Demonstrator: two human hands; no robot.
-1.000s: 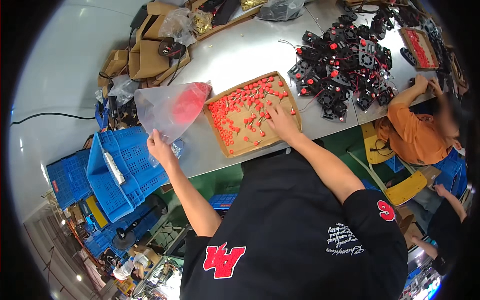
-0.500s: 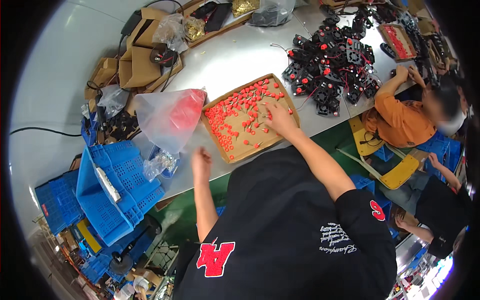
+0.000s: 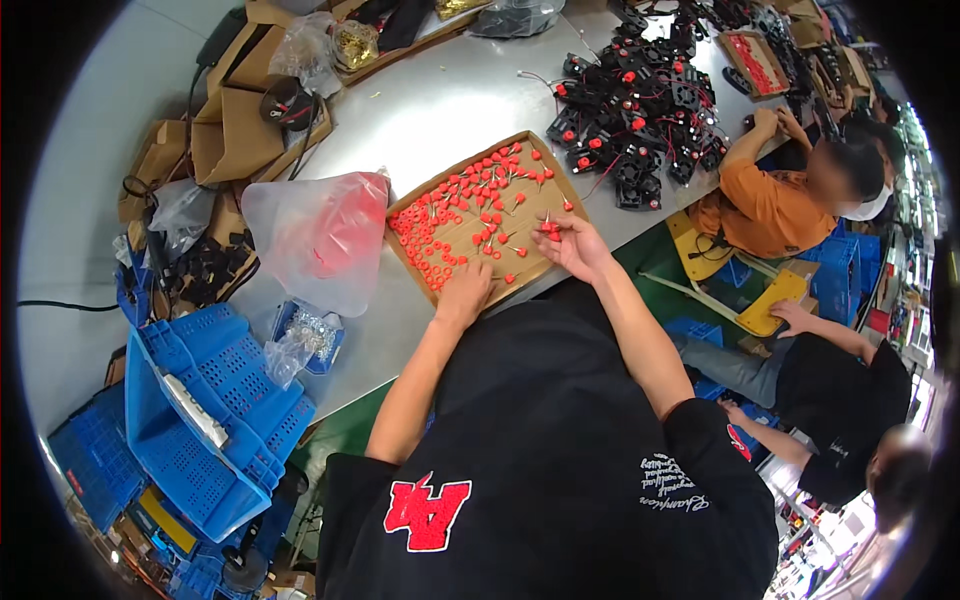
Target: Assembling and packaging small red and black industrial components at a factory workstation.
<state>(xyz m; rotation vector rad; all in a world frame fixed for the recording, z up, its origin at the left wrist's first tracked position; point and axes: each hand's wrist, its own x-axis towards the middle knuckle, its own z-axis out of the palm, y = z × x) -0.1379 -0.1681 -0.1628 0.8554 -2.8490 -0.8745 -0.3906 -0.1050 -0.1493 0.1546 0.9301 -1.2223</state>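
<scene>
Red caps (image 3: 455,225), small round pieces with thin pins, lie on a flat cardboard tray (image 3: 540,160) near the front edge of the grey counter (image 3: 440,100). Along the tray's left and near side they sit in packed rows; across the middle and far corner they are loose and scattered, so by my judgement the sorting is partly done, with the scattered share left. The right hand (image 3: 573,243) hovers over the tray's near right corner, its fingers (image 3: 552,232) pinched on a few red caps. The left hand (image 3: 464,292) rests on the tray's near edge, fingers bent down onto the cardboard; whether they hold anything I cannot tell. Left of the tray, touching it, lies a clear plastic bag (image 3: 320,240) showing red through its side. Nearer the person a small clear bag of silvery parts (image 3: 305,338) sits by a blue slotted crate (image 3: 205,420) at the counter's edge. Brown cartons (image 3: 235,135) stand open at the far left, and a heap of black parts (image 3: 640,100) with red wires lies beyond the tray. A second small tray of red pieces (image 3: 752,55) sits far right, by a person in orange (image 3: 765,205).
</scene>
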